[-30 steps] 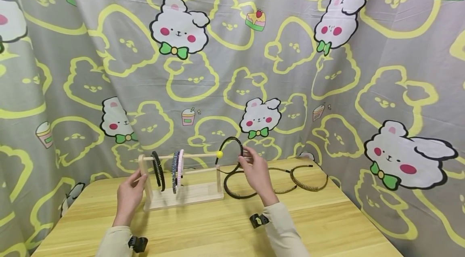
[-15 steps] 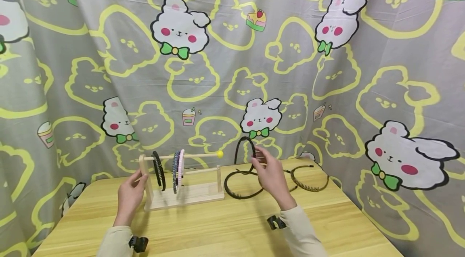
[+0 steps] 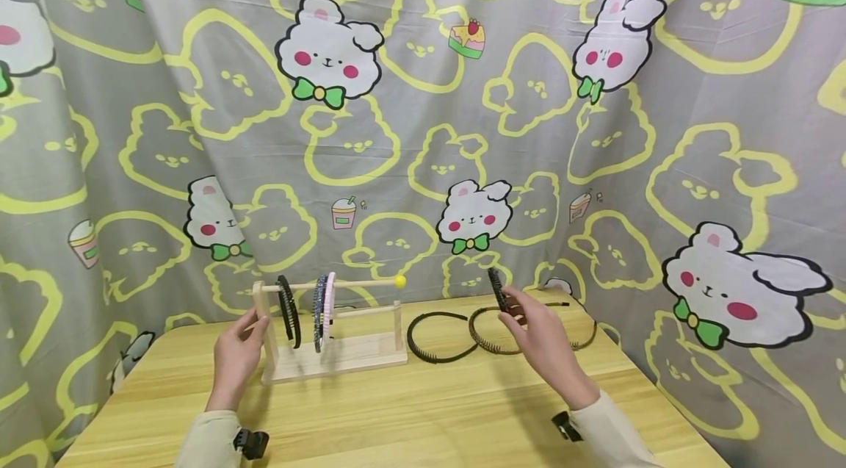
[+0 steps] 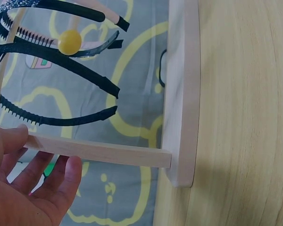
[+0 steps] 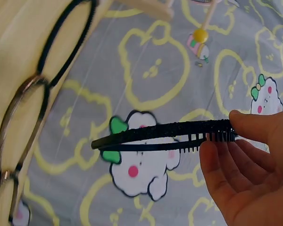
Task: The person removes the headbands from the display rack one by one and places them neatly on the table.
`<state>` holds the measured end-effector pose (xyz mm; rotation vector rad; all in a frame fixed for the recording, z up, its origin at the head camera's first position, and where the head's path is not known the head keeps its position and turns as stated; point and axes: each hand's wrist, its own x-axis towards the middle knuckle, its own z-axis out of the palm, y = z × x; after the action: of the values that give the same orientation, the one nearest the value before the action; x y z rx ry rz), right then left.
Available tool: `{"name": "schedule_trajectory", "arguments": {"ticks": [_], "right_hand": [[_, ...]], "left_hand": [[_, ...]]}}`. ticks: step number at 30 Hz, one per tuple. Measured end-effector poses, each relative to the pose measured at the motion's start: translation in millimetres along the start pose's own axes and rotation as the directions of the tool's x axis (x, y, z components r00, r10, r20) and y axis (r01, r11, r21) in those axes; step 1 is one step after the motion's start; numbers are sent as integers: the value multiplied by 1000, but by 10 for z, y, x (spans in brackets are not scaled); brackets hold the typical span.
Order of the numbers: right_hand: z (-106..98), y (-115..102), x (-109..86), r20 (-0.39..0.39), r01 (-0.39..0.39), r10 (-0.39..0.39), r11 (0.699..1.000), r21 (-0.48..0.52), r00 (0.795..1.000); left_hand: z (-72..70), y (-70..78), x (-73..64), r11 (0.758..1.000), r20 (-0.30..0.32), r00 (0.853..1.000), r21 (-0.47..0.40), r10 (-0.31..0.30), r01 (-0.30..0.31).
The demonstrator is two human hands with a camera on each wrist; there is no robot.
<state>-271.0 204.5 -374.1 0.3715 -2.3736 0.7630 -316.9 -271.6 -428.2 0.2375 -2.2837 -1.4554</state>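
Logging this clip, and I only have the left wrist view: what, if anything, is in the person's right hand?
Observer: The right hand holds a black headband.
Operator: Anything lying on the table?
Observer: Yes, the head view shows three headbands lying in an overlapping row to the right of the wooden stand.
Operator: I can see the yellow ball. Is the held headband touching it?
Observer: No, in the head view it is clearly apart, off to the ball's right.
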Motion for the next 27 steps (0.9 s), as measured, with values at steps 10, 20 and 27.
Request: {"name": "schedule_trajectory", "arguments": {"ticks": [10, 20, 27], "right_hand": [[-242, 401, -304, 36, 22, -15, 974, -225, 999], [-362, 836, -541, 82, 26, -1, 950, -313, 997], [-413, 1042, -647, 105, -12, 51, 940, -341, 993]], "left_hand": [[1, -9, 2, 1000, 0, 1000, -2, 10, -10], [-4, -5, -13, 1000, -5, 1000, 9, 4, -4], [0, -6, 8, 1000, -29, 1000, 23, 11, -10]]}}
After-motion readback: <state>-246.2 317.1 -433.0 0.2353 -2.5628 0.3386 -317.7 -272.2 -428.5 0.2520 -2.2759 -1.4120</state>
